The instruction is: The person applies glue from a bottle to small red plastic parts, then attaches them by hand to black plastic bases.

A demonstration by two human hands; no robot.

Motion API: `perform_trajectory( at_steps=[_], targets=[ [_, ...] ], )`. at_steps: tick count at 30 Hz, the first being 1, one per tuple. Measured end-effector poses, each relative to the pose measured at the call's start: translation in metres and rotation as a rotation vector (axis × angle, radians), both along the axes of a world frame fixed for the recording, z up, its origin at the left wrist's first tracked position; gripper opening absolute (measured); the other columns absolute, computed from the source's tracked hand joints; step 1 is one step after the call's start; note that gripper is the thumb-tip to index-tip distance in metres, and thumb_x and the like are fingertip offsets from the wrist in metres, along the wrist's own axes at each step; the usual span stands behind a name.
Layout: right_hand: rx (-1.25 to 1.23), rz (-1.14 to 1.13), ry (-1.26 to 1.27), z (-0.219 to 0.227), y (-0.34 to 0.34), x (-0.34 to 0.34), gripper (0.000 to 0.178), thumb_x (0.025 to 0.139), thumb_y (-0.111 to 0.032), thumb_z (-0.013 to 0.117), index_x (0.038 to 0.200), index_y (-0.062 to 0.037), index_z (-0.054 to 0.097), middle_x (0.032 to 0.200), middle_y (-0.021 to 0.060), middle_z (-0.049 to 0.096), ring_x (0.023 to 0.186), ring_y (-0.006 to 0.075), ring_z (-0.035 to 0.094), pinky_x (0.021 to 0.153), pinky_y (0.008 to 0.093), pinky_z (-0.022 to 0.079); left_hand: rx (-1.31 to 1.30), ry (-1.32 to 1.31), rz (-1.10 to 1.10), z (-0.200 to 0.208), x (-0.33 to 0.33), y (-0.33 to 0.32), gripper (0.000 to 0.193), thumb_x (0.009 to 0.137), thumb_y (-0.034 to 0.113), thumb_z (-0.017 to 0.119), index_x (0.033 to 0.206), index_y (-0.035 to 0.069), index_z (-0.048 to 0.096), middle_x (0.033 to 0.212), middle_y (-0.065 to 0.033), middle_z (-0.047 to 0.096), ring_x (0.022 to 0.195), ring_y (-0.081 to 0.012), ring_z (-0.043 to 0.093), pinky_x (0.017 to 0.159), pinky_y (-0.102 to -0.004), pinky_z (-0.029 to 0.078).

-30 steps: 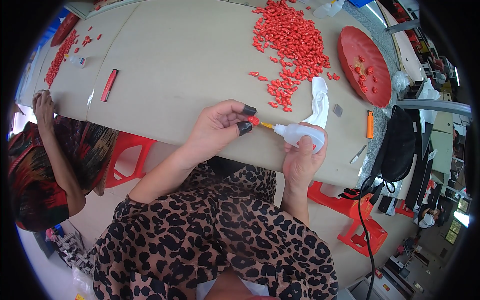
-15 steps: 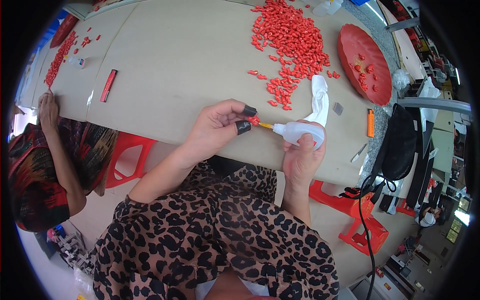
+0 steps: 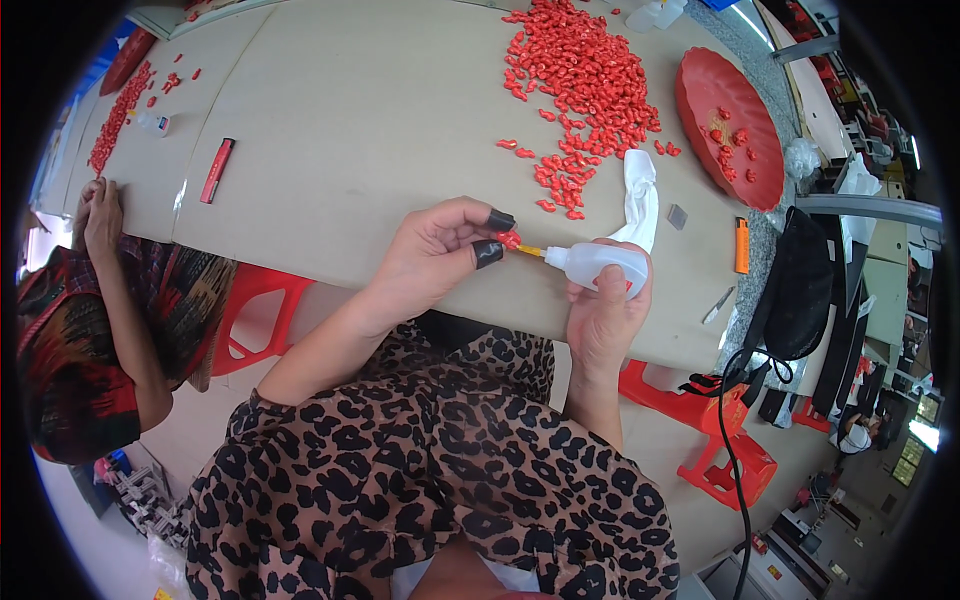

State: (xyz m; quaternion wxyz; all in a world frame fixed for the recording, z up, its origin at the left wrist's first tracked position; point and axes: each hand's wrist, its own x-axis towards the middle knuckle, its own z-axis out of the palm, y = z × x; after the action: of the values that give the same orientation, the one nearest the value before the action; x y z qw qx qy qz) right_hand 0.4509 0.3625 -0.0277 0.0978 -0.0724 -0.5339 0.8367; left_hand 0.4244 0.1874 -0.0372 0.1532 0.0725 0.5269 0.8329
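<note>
Between the black-taped thumb and forefinger of my left hand is a small, glossy red piece. My right hand is wrapped round a white squeeze bottle, tipped on its side. Its yellow nozzle points left, and the tip meets the red piece or lies right at it. Beyond my hands, a big heap of similar red pieces spreads over the table. A white cloth lies just past my right hand.
A red scalloped tray holding a few pieces stands at the far right. Nearby lie an orange lighter, a small grey square and a thin blade. A red box cutter lies left. Another person's hands work at the far left.
My hands and the bottle have hardly moved; the red piece seems slightly turned in my fingers. At the far left, the other person's second hand has come into view beside the first.
</note>
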Motion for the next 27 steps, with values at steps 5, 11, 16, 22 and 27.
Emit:
perform_trajectory(
  at_steps=[5,11,16,22,27],
  targets=[
    [-0.002,-0.002,-0.004,0.0001,0.0001,0.0003,0.030,0.076,-0.020,0.059,0.096,-0.0035,0.043,0.090,0.0102,0.051,0.069,0.0165,0.051,0.049,0.0255,0.040,0.017,0.006,0.006,0.0001,0.0002,0.0001,0.017,0.075,-0.004,0.054,0.091,-0.001,0.052,0.091,-0.0045,0.054,0.085,-0.0107,0.054,0.078,-0.0238,0.044],
    [-0.002,0.006,0.003,-0.0001,0.0009,0.0006,0.028,0.076,-0.020,0.058,0.095,-0.0040,0.044,0.090,0.0099,0.051,0.070,0.0163,0.051,0.050,0.0252,0.040,0.024,0.001,0.010,0.0008,0.0004,0.0001,0.017,0.075,-0.003,0.055,0.091,-0.001,0.052,0.090,-0.0045,0.054,0.084,-0.0107,0.054,0.077,-0.0240,0.045],
    [-0.061,-0.024,-0.018,0.0010,0.0003,0.0007,0.027,0.075,-0.012,0.058,0.095,-0.0030,0.042,0.090,0.0099,0.050,0.067,0.0141,0.051,0.049,0.0226,0.042,-0.002,-0.003,0.013,0.0008,0.0002,0.0000,0.017,0.075,-0.003,0.055,0.091,-0.001,0.052,0.089,-0.0043,0.054,0.083,-0.0108,0.054,0.076,-0.0242,0.045],
    [-0.045,-0.015,-0.006,-0.0009,0.0025,0.0005,0.028,0.075,-0.013,0.058,0.095,-0.0030,0.042,0.090,0.0097,0.050,0.068,0.0139,0.051,0.049,0.0224,0.042,0.009,0.009,0.007,0.0000,0.0003,-0.0010,0.023,0.075,-0.010,0.046,0.095,-0.002,0.052,0.088,-0.0055,0.057,0.083,-0.0091,0.054,0.075,-0.0221,0.045],
    [-0.040,-0.020,-0.006,-0.0023,0.0031,0.0000,0.029,0.075,-0.014,0.058,0.096,-0.0029,0.042,0.091,0.0099,0.050,0.069,0.0143,0.051,0.049,0.0227,0.042,0.012,0.006,0.009,0.0002,0.0007,-0.0011,0.023,0.075,-0.010,0.046,0.095,-0.002,0.051,0.088,-0.0059,0.057,0.084,-0.0095,0.055,0.076,-0.0223,0.045]
  ],
)
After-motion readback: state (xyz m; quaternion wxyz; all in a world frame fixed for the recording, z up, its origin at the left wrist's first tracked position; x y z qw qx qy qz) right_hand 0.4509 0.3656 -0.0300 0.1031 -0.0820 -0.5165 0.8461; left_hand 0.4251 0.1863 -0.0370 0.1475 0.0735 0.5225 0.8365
